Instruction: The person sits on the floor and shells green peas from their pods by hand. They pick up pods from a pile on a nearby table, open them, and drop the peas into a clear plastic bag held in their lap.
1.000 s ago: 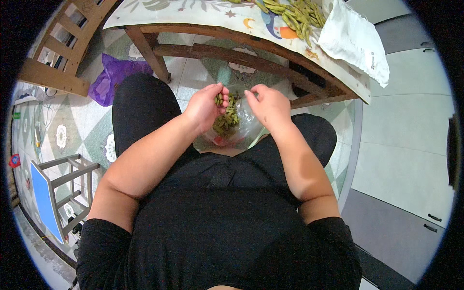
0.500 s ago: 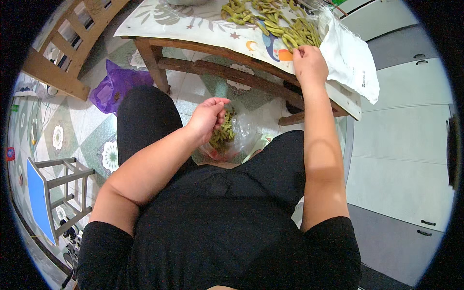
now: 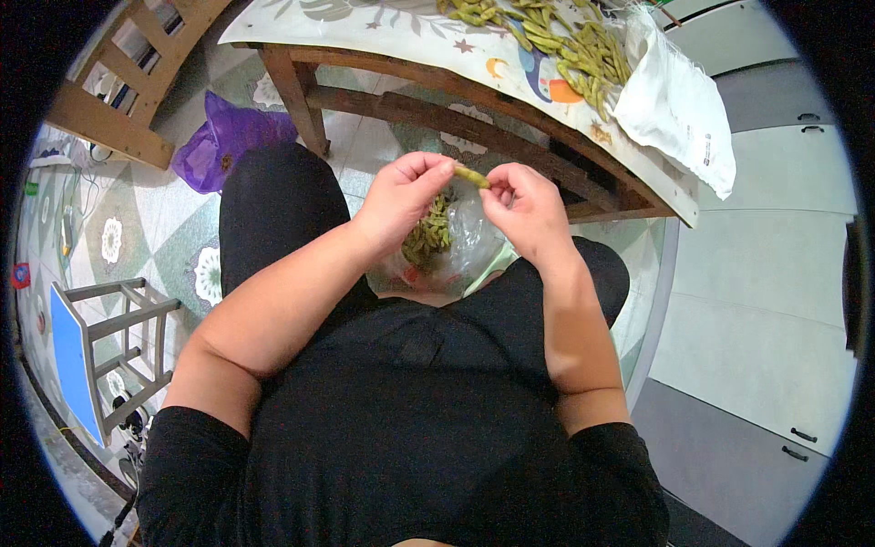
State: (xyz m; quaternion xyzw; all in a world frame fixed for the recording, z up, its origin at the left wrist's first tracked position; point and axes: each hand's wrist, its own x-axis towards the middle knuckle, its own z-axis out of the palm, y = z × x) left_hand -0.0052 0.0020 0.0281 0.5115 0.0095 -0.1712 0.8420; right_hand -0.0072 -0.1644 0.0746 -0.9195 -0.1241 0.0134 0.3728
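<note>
A green soybean pod (image 3: 471, 176) is stretched between my two hands, in front of the table edge. My left hand (image 3: 405, 198) pinches one end between thumb and forefinger. The other end is in the fingers of my right hand (image 3: 527, 211). Below them, between my knees, a clear plastic bag (image 3: 469, 242) stands open with several pods (image 3: 425, 239) or shells inside; part of it is hidden by my hands. On the table a heap of pods (image 3: 588, 55) lies beside a white woven sack (image 3: 679, 114).
The wooden table (image 3: 401, 46) has a patterned white cover. A purple bag (image 3: 237, 137) lies on the tiled floor by my left knee. To the left are a stool with a blue seat (image 3: 75, 365) and a wooden rail piece (image 3: 118, 128). Pale cabinets (image 3: 747, 273) line the right.
My right hand has come back from the pod heap at the table edge to my left hand. A pod is now held between both hands.
</note>
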